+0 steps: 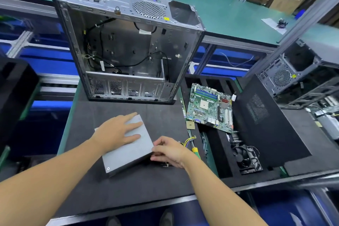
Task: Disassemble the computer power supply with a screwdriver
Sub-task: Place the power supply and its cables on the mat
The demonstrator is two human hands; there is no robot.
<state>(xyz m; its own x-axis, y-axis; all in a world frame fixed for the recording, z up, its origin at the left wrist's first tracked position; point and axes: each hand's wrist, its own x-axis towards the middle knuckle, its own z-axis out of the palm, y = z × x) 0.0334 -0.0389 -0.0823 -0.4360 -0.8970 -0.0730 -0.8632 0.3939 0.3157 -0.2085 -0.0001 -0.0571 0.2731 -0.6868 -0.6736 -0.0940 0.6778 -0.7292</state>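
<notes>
Power supply [128,154], a plain grey metal box, lies on the dark mat of the bench [128,192] just in front of the person, near the opened computer case [128,46] that stands at the back of the mat. The left grip [119,130], a bare hand, rests wide and flat on the box's top face, its fingers straight and spread toward the far corner and its forearm reaching in from the lower left. The right grip [170,150] comes in from the lower right and holds the box at its right-hand corner, thumb on the top edge and fingers curled down round the side. Those fingertips are hidden under the box, so how far they reach cannot be told. The box's underside and far side are out of sight, and whether its near edge is lifted off the mat is unclear; only a single screw shows, at the near corner. A screwdriver [194,149] with a yellow and green handle lies on the bench just right of the right grip, partly covered by it, beside a bundle of yellow wires [189,139] whose origin is hidden. Farther right lie a circuit board [209,108], a black fan [247,159] and a black side panel [266,124].
</notes>
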